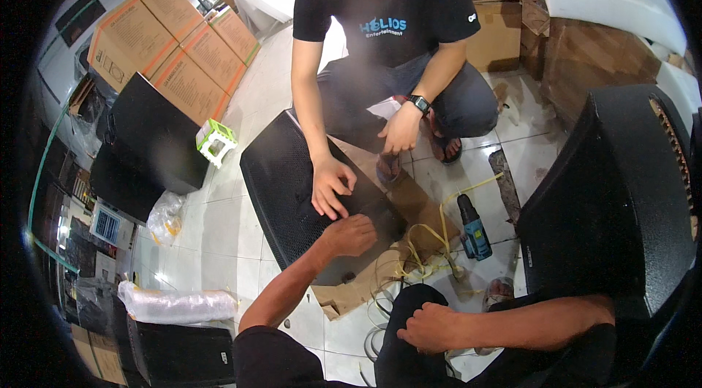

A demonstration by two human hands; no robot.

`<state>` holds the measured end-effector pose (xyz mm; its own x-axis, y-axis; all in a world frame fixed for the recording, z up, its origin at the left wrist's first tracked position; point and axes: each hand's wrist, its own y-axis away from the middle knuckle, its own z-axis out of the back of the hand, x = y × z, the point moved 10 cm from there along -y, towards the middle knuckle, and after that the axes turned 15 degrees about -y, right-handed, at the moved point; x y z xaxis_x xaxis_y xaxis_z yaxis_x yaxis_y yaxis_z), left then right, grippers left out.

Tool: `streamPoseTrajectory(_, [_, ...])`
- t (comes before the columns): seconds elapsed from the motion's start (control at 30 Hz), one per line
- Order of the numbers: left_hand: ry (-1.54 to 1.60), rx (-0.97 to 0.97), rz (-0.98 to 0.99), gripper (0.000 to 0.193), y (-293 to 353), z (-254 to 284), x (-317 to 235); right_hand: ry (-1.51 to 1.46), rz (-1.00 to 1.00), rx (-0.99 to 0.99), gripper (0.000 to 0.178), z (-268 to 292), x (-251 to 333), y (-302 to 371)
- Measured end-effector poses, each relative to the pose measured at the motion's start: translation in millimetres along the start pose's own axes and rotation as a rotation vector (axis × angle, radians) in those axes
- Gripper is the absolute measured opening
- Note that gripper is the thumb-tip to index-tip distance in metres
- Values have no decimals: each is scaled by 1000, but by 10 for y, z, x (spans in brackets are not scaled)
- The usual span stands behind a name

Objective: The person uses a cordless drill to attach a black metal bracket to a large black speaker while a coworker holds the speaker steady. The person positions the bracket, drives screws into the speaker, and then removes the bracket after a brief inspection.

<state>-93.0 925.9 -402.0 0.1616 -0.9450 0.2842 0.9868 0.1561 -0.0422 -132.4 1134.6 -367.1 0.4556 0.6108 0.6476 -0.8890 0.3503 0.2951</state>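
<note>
A black speaker cabinet (285, 187) with a perforated grille lies in front of me on a flattened piece of cardboard (344, 302). Over its near part is my left hand (349, 235), fingers curled in; what they may hold is hidden. Just beyond it, a co-worker's hand (333, 185) touches the grille with fingers bent. That person squats opposite, the other hand (401, 129) hanging at the knee. My right hand (424, 327) rests loosely closed on my dark-trousered knee (412, 302), with nothing visible in it.
A teal and black cordless drill (475, 229) stands on the tiles beside tangled yellow strapping (443, 227). A large black speaker (592, 205) is at the right. Leftward are more black cabinets (146, 147), a green-white stool (216, 142), a bubble-wrapped bundle (178, 303) and stacked cartons (179, 44).
</note>
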Motion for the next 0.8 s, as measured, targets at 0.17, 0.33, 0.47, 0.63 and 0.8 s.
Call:
streamPoseTrajectory(0.17, [-22, -108, -11, 12, 51, 65, -4, -53, 41, -89, 16, 73, 31, 0])
streamPoseTrajectory(0.33, [8, -135, -7, 14, 19, 77, 2, 6, 30, 7, 25, -68, -12, -40])
streamPoseTrajectory(0.47, [25, -122, -14, 14, 46, 40, 19, -7, 44, 19, 23, -92, 19, -91])
streamPoseTrajectory(0.63, [23, -102, 5, 14, 55, 19, 20, -27, 55, -6, 20, -94, 21, -128])
streamPoseTrajectory(0.8, [6, -26, 8, 13, 31, 13, 11, -13, 49, 14, 19, -111, 27, -128])
